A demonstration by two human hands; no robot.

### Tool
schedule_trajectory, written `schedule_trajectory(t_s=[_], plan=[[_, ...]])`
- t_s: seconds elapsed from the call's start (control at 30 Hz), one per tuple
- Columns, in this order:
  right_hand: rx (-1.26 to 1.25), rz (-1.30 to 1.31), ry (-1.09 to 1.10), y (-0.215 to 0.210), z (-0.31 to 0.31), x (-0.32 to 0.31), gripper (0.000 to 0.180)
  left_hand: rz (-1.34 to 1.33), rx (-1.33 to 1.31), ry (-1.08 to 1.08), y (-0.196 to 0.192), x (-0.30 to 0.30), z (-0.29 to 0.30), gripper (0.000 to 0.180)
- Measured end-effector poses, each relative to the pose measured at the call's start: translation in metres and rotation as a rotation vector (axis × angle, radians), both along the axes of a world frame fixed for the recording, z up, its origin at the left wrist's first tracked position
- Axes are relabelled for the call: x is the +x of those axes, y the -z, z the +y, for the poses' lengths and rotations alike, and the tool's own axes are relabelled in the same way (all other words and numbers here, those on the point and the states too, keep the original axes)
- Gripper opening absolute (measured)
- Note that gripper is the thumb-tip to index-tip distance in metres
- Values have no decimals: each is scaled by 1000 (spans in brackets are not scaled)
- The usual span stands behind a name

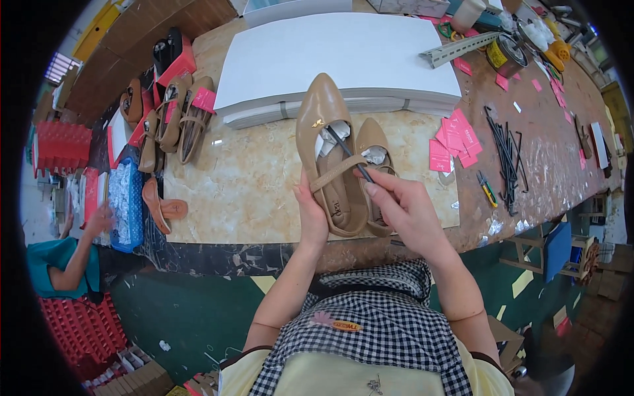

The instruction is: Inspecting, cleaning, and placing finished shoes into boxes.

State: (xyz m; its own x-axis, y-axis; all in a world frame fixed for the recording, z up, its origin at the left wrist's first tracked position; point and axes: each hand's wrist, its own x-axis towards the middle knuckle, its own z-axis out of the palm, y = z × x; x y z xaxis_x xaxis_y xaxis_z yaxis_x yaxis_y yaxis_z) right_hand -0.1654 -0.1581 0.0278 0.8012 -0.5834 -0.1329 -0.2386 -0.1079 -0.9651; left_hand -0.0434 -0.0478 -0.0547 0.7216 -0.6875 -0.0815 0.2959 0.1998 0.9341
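A tan pointed flat shoe [321, 105] with an instep strap is held up over the near edge of the table, toe pointing away. My left hand [313, 212] is closed around its left side near the heel. Between the thumb and fingers of my right hand [408, 210] is a thin dark rod [342, 144], which runs under the strap into the shoe's toe. Crumpled pale paper shows inside the toe. A second tan shoe [372, 135], also stuffed with paper, lies just behind and to the right, partly hidden by the first shoe and my right hand.
A stack of white sheets [337, 56] lies beyond the shoes. To the right are pink cards [456, 140], several dark rods [505, 158], a yellow-handled cutter [487, 189] and a metal strip [457, 50]. More shoes [173, 122] and a blue basket [135, 204] stand left, near a person's hand [99, 219].
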Motion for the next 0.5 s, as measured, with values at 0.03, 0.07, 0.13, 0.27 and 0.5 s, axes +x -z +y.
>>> schedule_trajectory(t_s=[0.03,0.07,0.13,0.27,0.5], plan=[[-20,26,-3,-2,-1,0,31,-57,20,11,1,-3,1,84],[-21,29,-2,-3,2,2,31,-54,19,11,2,-7,2,84],[-388,-49,70,-5,10,9,25,-66,-48,-54,4,-19,1,84],[-575,-102,175,13,20,22,22,-7,-48,-78,4,-41,-6,83],[-429,121,-137,16,-12,-10,41,205,171,-113,6,-25,6,78]])
